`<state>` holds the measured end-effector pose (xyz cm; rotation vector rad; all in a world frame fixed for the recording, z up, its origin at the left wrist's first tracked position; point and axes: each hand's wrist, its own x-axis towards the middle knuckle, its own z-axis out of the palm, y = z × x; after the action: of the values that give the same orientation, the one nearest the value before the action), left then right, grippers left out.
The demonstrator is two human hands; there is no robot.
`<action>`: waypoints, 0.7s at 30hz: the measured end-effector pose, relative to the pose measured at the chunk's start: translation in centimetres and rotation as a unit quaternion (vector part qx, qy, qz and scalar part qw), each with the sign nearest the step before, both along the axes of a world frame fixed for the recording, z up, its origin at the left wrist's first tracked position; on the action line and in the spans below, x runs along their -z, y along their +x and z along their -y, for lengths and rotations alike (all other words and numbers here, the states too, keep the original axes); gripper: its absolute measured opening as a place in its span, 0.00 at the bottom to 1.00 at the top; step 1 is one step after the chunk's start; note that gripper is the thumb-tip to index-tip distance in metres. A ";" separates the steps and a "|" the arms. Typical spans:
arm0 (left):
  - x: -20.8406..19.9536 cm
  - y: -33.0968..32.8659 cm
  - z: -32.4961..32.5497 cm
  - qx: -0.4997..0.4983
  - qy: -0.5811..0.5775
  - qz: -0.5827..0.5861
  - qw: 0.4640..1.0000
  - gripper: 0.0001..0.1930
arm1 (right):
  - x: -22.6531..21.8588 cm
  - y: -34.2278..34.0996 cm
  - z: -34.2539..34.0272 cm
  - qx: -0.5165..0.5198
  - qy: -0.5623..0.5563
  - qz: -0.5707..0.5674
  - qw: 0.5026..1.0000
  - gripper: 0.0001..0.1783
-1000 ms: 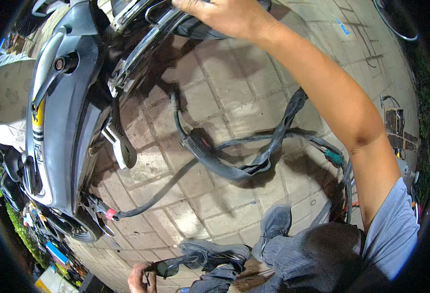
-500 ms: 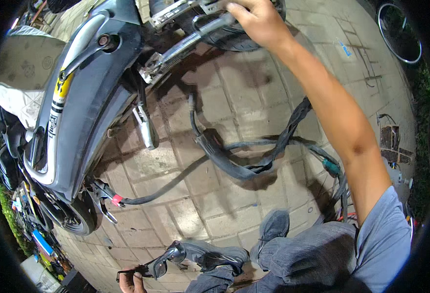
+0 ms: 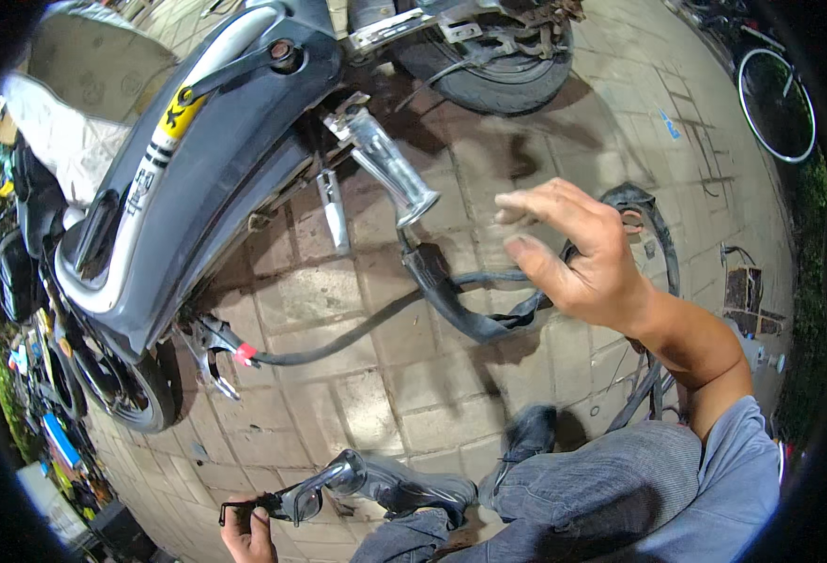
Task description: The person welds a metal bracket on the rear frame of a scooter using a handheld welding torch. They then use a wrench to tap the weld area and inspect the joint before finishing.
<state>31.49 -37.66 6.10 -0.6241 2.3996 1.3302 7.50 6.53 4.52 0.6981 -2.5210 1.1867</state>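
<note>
My right hand (image 3: 582, 249) is in the air over the paving, fingers spread and bent, holding nothing. Just left of it, a chrome footrest (image 3: 390, 164) sticks out from the side of a grey motorbike (image 3: 235, 169) with white and yellow trim. A smaller silver lever (image 3: 334, 211) hangs beside the footrest. Low in the view, my left hand (image 3: 249, 535) pinches the dark arm of a pair of glasses (image 3: 308, 505). Their lenses hang in front of my shoe.
A thick black cable (image 3: 357, 338) with red tape runs over the paving below the bike, joining a loose dark strap-like bundle (image 3: 489, 324). The bike's tyre (image 3: 498, 80) is at the top. A bare wheel rim (image 3: 778, 105) stands far right; assorted items crowd the left edge.
My right hand has let go of the chrome footrest and drawn back toward me. The footrest has swung from pointing up and right to pointing down and right. My left hand keeps the glasses.
</note>
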 end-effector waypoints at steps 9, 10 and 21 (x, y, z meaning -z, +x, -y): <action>-0.1 2.4 1.2 -0.005 -0.047 -0.002 0.999 0.09 | 0.4 -1.8 4.1 0.046 -0.118 0.163 0.978 0.13; -0.3 2.4 0.8 -0.022 -0.032 -0.019 0.999 0.10 | 0.9 -1.4 4.2 0.061 -0.159 0.238 0.956 0.14; 0.6 1.2 0.3 -0.035 0.003 0.012 0.999 0.11 | 5.0 1.9 4.4 -0.034 -0.092 0.313 0.945 0.15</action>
<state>32.71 -37.93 5.50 -0.7242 2.3731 1.3494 9.41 2.09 -0.53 0.4015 -2.8218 1.8848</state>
